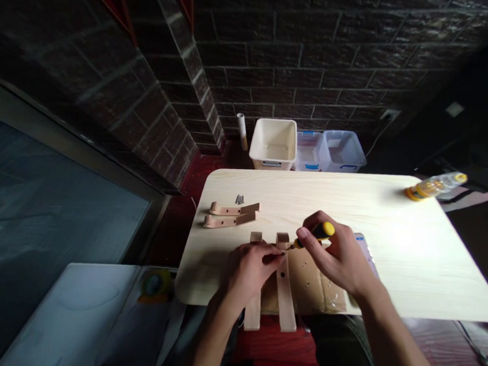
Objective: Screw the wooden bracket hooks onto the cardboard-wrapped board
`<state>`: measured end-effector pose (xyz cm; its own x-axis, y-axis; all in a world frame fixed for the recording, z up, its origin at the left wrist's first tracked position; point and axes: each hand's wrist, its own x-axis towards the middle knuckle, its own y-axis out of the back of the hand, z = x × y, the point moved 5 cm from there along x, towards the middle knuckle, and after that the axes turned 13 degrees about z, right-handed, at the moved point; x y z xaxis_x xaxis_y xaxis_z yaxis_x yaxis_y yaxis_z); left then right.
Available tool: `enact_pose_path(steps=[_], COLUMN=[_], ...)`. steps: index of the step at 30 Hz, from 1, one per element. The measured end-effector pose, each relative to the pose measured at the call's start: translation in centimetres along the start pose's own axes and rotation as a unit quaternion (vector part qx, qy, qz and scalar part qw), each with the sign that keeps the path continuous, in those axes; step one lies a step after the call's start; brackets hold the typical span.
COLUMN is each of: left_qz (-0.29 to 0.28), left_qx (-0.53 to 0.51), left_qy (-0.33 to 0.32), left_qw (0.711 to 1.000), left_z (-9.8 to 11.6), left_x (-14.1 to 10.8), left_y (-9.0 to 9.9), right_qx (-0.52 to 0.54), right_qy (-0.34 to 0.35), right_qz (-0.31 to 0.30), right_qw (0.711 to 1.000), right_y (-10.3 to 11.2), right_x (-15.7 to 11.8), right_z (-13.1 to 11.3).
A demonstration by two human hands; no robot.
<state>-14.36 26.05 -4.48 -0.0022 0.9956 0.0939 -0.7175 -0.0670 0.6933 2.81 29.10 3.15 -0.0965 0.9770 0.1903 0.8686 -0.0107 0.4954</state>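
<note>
In my right hand (339, 251) is a screwdriver (321, 232) with a yellow and black handle. Its tip points left, toward a hole near the upper end of a light wooden strip (286, 306). My left hand (251, 266) is at that spot, its thumb and fingers pinched together against the strip; whatever they hold is too small to make out. A second wooden strip (252, 314) lies alongside, partly under my left hand. Both have curled far ends and reach past the table's near edge. Beneath them is brown cardboard (310, 279) with small holes.
On the table (343, 201) lie two more curled wooden pieces (228, 221) and several dark screws (240, 199). A phone (364, 250) is partly behind my right forearm. A clear bottle-shaped container (436, 186) lies at the right corner. Plastic bins (274, 143) stand beyond the far edge.
</note>
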Motion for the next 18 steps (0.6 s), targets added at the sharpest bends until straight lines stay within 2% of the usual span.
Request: enact_pose_path(steps=[7, 12, 18], left_qz=[-0.012, -0.008, -0.003], left_qx=[0.009, 0.044, 0.067], left_qy=[-0.016, -0.015, -0.02], left_qw=[1.0, 0.999, 0.998], left_z=[0.3, 0.2, 0.3], left_x=[-0.1, -0.2, -0.5], left_y=[0.4, 0.4, 0.8], right_qx=[-0.117, -0.152, -0.167], right_qy=[0.073, 0.152, 0.169], right_qz=[-0.083, -0.126, -0.155], right_qw=[0.987, 0.968, 0.959], right_y=[1.0, 0.3, -0.6], right_x=[-1.1, -0.3, -0.4], right_z=[-0.6, -2.3, -3.0])
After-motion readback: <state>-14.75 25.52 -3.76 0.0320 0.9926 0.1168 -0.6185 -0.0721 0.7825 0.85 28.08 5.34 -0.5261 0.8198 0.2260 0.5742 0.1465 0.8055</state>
